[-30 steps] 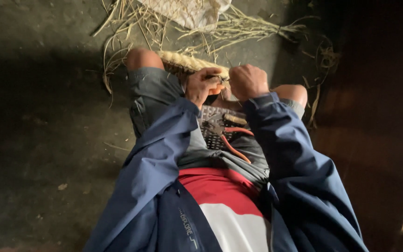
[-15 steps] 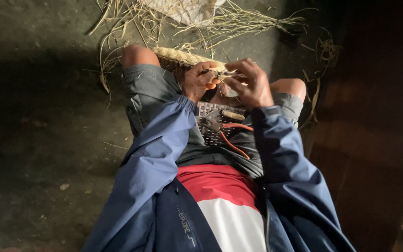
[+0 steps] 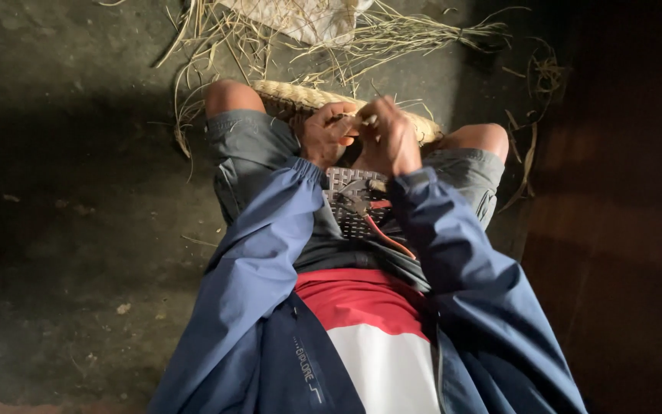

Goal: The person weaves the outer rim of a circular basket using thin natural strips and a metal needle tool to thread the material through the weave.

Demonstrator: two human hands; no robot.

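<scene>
The person is sitting on the dark floor (image 3: 70, 230) with knees spread, and a thick braided straw rope (image 3: 300, 97) is lying across the lap, running from just behind the left knee to just past the right one. Both hands are meeting at its middle. The left hand (image 3: 326, 134) is curling its fingers around the braid from the near side, gripping it firmly. The right hand (image 3: 389, 138) is closing over the working end right beside it, knuckles up, pinching a few pale strands at the fingertips; the shade there is deep, so I cannot say for sure how many strands it is holding. The two hands are touching one another. Below them, a woven grey mat (image 3: 354, 207) is resting on the grey shorts, with what appears to be a pair of red-handled pliers (image 3: 373, 218) lying on it, well clear of both hands. Loose dry straw (image 3: 392, 34) is scattering over the floor beyond the knees, near a pale sack (image 3: 300, 17) at the top edge. Blue jacket sleeves are covering both arms down to the wrists.
</scene>
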